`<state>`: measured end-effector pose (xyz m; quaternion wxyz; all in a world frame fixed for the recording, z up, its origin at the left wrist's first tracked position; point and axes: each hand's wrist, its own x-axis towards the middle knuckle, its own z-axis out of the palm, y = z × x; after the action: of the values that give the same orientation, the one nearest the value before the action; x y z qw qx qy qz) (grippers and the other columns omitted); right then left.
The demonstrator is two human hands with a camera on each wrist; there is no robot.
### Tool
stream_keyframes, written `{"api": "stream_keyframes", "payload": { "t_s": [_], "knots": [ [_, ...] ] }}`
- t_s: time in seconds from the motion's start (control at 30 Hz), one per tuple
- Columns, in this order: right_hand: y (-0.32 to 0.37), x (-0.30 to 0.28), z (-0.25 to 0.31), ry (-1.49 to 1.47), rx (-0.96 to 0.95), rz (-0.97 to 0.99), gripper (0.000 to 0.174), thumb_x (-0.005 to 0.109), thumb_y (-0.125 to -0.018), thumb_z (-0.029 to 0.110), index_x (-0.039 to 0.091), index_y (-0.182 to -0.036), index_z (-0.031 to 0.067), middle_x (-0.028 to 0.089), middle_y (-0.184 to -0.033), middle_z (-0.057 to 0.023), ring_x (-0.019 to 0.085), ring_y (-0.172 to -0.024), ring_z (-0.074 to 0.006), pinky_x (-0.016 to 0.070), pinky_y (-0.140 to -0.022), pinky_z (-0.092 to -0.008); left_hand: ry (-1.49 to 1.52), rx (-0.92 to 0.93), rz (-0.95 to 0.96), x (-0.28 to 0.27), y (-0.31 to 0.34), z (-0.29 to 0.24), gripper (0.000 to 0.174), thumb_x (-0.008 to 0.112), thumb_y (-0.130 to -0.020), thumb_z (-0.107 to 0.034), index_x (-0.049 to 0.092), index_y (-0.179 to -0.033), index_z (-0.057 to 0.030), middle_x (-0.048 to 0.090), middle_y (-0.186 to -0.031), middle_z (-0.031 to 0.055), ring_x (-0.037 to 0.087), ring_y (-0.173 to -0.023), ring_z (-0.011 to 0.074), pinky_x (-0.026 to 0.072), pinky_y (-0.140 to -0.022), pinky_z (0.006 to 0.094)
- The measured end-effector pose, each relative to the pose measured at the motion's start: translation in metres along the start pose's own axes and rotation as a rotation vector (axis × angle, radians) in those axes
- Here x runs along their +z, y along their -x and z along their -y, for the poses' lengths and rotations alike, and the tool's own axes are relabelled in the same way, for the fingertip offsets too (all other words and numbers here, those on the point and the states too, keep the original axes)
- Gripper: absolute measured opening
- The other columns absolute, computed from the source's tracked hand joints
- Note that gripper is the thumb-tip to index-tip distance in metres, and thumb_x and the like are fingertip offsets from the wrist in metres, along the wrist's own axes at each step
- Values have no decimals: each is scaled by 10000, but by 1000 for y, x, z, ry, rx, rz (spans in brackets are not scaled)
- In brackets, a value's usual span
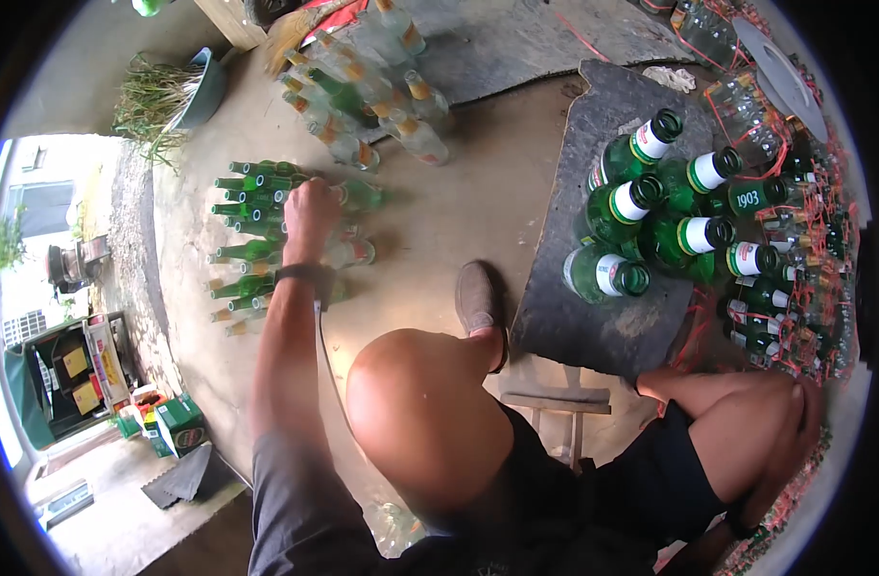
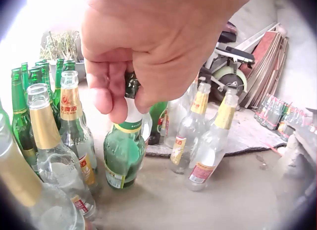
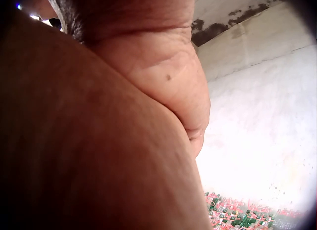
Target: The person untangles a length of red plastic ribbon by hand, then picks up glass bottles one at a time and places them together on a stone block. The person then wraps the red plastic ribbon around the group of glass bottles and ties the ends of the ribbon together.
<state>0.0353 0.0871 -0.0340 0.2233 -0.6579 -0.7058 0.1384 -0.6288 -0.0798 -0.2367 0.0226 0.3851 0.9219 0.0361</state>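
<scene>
My left hand (image 1: 310, 219) pinches the neck of a green glass bottle (image 2: 124, 153) with a white neck label; in the left wrist view it stands upright at the floor. Left of it in that view are clear bottles with gold neck foil (image 2: 47, 126) and a group of green bottles (image 2: 22, 109). More clear bottles (image 2: 210, 146) stand on the right. My right hand (image 1: 795, 437) rests on my bent knee (image 1: 747, 413), its fingers partly hidden; the right wrist view shows the back of that hand (image 3: 163, 74) against the skin of the leg.
Several green bottles with white neck labels (image 1: 612, 274) stand on a dark board (image 1: 579, 326) to the right. Beyond are bottles bundled with red string (image 1: 747, 125). A clear-bottle cluster (image 1: 425, 144) stands ahead, and a basin of plants (image 1: 204, 91) lies at upper left.
</scene>
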Motion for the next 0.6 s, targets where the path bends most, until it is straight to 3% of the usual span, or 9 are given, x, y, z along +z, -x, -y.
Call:
{"api": "stream_keyframes", "payload": {
  "t_s": [0.03, 0.17, 0.27, 0.33, 0.6],
  "knots": [
    [4, -2, -1, 44, 86, 30, 344, 501, -1051, 248, 620, -1221, -27, 655, -1224, -191, 610, -1148, -318, 429, -1051, -390, 32, -12, 36, -13, 9, -9, 317, 641, -870, -328, 735, -982, -47, 720, -930, 225, 684, -914, 437, 545, -839, 506],
    [9, -1, -11, -71, 100, -4, 302, 489, -1041, 225, 630, -1176, -5, 666, -1150, -176, 611, -1080, -309, 435, -1016, -393, 128, 72, -1, -84, 69, -49, 301, 655, -869, -302, 747, -1027, -63, 724, -918, 221, 697, -893, 415, 556, -823, 475],
    [4, -5, -40, 9, -42, -32, 288, 482, -1048, 206, 633, -1162, -10, 669, -1143, -166, 618, -1067, -307, 447, -1004, -395, 209, 49, 65, -132, 100, -75, 305, 679, -861, -285, 749, -1066, -70, 727, -900, 214, 706, -871, 395, 564, -811, 445],
    [0, -13, -42, 69, -202, 74, 269, 524, -1039, 183, 650, -1158, -22, 672, -1167, -166, 618, -1098, -284, 441, -1028, -380, 260, -11, 90, -159, 120, -90, 306, 701, -846, -260, 746, -1079, -66, 727, -919, 210, 706, -868, 390, 564, -806, 435],
    [4, -15, -48, 15, -263, 30, 244, 529, -1038, 151, 642, -1152, -33, 671, -1156, -164, 619, -1087, -290, 450, -1012, -381, 290, 227, -52, -225, 196, -153, 182, 735, -814, -127, 720, -971, -37, 717, -888, 172, 703, -789, 364, 558, -710, 411]
  ]
}}
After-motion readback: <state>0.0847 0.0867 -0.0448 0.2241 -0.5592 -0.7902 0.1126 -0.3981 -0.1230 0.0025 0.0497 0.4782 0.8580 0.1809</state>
